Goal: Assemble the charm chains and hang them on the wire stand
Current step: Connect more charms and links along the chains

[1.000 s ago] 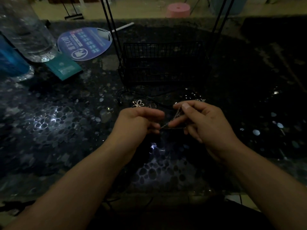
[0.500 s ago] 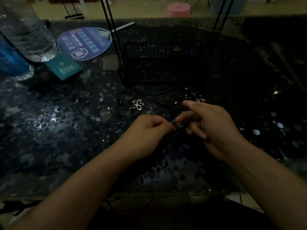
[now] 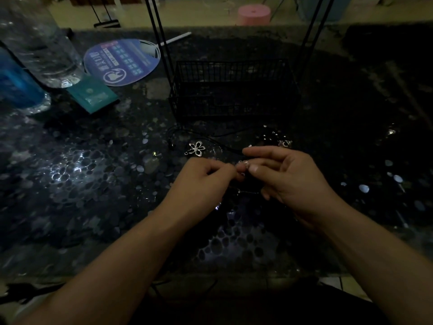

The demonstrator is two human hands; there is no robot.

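Head view: both hands, left (image 3: 206, 181) and right (image 3: 288, 181), fingertips together, pinching small silver charm (image 3: 243, 164) above table.

The dark pebble-patterned table (image 3: 77, 174) carries a wire stand (image 3: 234, 90), flower charm (image 3: 196, 148), fan (image 3: 121, 63), bottle (image 3: 39, 43) and teal card (image 3: 92, 96)

Very dim, noisy wide-angle view; white glare patches on the glossy table (image 3: 77, 170).
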